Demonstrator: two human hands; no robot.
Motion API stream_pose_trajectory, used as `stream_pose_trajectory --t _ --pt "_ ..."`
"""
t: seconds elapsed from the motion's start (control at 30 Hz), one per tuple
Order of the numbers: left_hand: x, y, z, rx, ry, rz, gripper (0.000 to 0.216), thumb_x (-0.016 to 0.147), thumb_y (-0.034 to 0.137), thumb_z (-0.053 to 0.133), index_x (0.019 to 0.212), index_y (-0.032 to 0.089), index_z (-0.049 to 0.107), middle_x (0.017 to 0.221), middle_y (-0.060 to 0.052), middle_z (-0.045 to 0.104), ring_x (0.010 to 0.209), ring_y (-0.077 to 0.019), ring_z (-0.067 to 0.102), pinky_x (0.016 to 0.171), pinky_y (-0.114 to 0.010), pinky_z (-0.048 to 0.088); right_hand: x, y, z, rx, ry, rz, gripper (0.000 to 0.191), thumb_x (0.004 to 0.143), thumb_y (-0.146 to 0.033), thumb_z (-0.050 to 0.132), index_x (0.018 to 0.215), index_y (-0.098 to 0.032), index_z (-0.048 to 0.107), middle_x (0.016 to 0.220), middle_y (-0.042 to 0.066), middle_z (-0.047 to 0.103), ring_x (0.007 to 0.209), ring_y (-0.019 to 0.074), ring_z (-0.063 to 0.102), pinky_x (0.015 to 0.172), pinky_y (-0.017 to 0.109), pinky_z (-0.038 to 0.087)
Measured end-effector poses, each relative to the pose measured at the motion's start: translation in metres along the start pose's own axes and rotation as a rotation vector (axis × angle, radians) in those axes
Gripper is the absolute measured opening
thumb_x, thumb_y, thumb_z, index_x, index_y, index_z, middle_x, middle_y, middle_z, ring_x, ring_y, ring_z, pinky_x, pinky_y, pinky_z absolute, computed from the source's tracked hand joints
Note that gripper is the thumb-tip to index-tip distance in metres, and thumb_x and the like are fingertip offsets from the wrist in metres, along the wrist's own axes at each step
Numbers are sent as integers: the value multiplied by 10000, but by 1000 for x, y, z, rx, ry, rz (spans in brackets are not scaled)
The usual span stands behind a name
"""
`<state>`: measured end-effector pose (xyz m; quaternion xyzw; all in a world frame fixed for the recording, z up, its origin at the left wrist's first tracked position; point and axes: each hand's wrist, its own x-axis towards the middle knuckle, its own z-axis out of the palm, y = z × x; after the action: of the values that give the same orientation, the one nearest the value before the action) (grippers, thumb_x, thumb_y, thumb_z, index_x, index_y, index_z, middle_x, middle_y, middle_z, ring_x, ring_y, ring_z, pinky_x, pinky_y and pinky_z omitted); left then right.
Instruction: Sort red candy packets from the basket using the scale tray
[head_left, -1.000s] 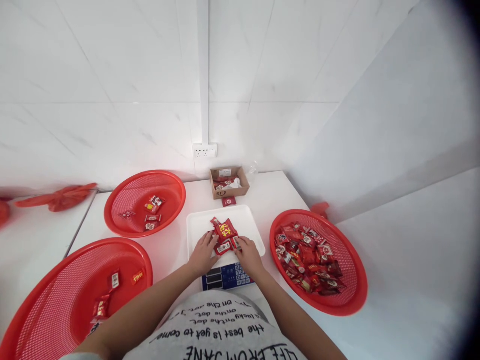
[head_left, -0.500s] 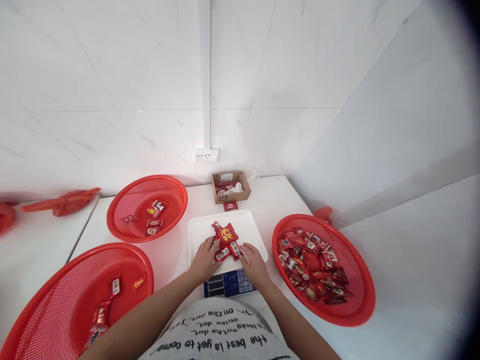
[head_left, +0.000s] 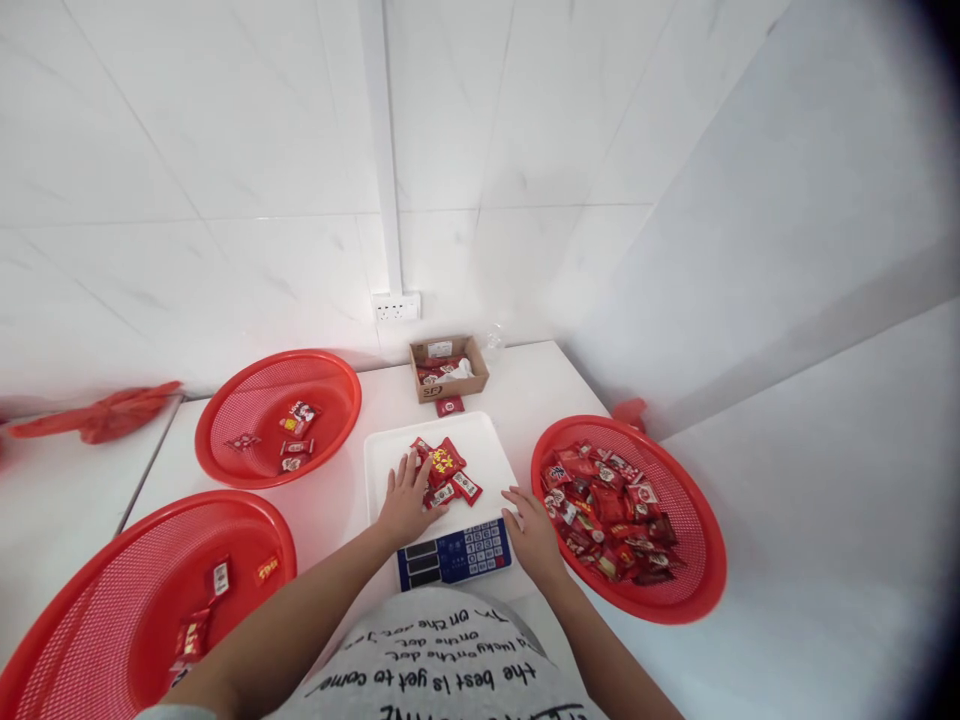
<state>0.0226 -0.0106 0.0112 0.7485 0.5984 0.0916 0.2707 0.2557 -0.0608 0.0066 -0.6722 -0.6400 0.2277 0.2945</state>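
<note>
A white scale (head_left: 450, 552) with a blue keypad stands in front of me, its white pan (head_left: 487, 455) carrying a small pile of red snack packets (head_left: 444, 470). My left hand (head_left: 403, 497) lies flat on the pan with fingers spread, touching the left side of the pile. My right hand (head_left: 534, 528) rests open at the pan's right front corner, apart from the packets and holding nothing. A red basket (head_left: 690, 590) full of red packets sits just right of my right hand.
Two more red baskets hold a few packets each: one at the back left (head_left: 225, 460), one at the near left (head_left: 90, 610). A small cardboard box (head_left: 448, 365) stands behind the scale by a wall socket (head_left: 396, 306). White walls close in behind and right.
My right hand has drawn back from the packet pile to the pan's right front corner. My left hand has spread flat by the pile. The view has shifted slightly.
</note>
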Motion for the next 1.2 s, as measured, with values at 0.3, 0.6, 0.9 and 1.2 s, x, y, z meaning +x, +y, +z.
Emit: stream_pose_trajectory --t 0.3,0.6,0.9,1.2 --pt "15 38 4 227 -4 -75 748 797 498 468 1421 234 154 1509 -131 26 1373 -278 -29 1064 -530 75 5 39 -21 -59 174 -3 328 800 -292 406 997 -151 626 1082 133 605 1043 237 522 951 432 387" --pt "28 53 19 346 52 -231 768 778 609 399 1420 258 167 1508 -137 38 1363 -350 0 995 -643 114 -3 77 -16 -39 109 127 479 800 -427 393 1067 -90 603 1132 183 586 1089 278 509 969 440 371" --pt "42 55 31 346 176 -322 688 805 633 300 1393 280 255 1504 -133 95 1366 -331 44 980 -650 134 -1 88 -10 124 88 150 469 770 -455 419 1050 -121 595 1128 167 599 1078 266 528 969 431 378" --pt "38 31 23 428 178 -3 648 809 597 373 1363 262 344 1481 -115 215 1357 -309 133 1045 -563 124 0 91 -10 236 93 151 426 742 -469 460 997 -155 590 1081 144 610 1048 255 540 947 416 398"
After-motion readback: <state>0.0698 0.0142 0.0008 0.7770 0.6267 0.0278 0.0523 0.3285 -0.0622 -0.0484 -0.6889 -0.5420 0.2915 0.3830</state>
